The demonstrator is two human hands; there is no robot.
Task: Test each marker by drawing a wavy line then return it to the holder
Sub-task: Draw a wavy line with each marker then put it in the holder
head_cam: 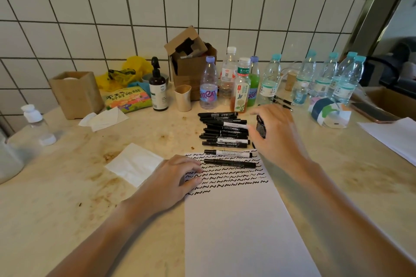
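L hand (177, 177) lay flat, fingers spread, on edge of paper (236, 220), prob. to pin the sheet for drawing. R hand (273, 135) hovered by marker pile (224, 129), fingers curled round a dark object (260, 127), blurred; marker or holder, can't tell. Two markers (229, 158) lay across the wavy rows (227, 175), w/in easy reach. All on bench (67, 186).

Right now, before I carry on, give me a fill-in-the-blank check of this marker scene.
1. The left hand rests on the sheet of ____.
2. The right hand holds a ____ marker.
3. The paper bears rows of ____ lines.
4. ____ markers lie on the paper's top edge.

Missing words: paper; black; wavy; two
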